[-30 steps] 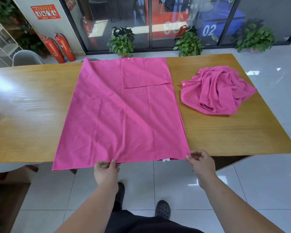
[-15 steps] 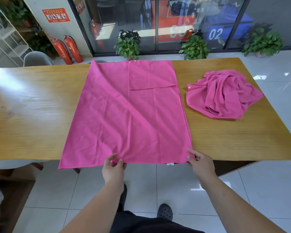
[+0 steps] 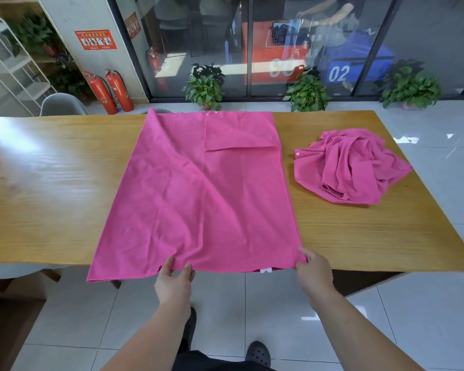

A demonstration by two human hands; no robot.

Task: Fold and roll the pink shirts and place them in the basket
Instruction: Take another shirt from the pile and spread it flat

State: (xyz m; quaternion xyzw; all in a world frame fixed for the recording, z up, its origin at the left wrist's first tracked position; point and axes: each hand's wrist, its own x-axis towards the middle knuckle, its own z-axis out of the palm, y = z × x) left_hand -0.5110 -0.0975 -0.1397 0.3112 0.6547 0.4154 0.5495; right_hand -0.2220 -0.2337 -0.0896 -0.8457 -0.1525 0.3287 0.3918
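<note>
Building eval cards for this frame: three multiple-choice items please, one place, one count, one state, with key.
1. Where is the crumpled shirt relative to the flat shirt? A on it; B to its right, on the table; C on the floor.
2. Pink shirts on the table? A one; B two; C three.
3. Left hand and right hand? A both pinch the flat shirt's near hem; B both idle; C both hold the crumpled shirt.
Key: B, bare wood shows between them; B, one spread, one bunched; A, thumbs and fingers close on the hem.

Flat shirt (image 3: 198, 196) lies on table (image 3: 51, 183), crumpled shirt (image 3: 351, 167) right.
</note>
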